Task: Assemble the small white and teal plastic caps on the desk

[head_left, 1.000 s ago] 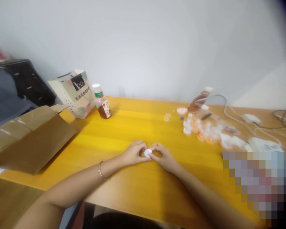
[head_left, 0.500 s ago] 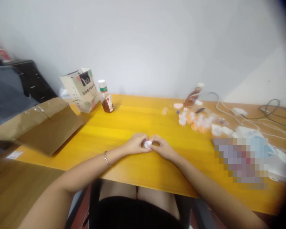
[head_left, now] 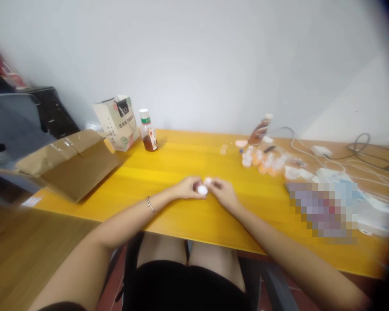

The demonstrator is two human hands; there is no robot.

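Note:
Above the middle of the wooden table, my left hand (head_left: 188,188) is closed on a small white round container (head_left: 202,190), whose round white face points towards me. A bracelet circles that wrist. Just to the right, my right hand (head_left: 223,193) pinches a small whitish piece (head_left: 208,181); blur hides its exact kind. The piece is close to the container's far edge, and I cannot tell whether the two touch.
At the left stand an open cardboard box (head_left: 81,168), a paper bag (head_left: 119,125) and a bottle of brown liquid (head_left: 148,136). Several small white and orange containers (head_left: 264,160) cluster at the right, near another brown bottle (head_left: 259,130), cables (head_left: 365,147) and a pixelated item (head_left: 324,211).
My hands have come slightly apart, and the whitish piece in my right hand now shows separately from the round container in my left. The camera view has shifted a little.

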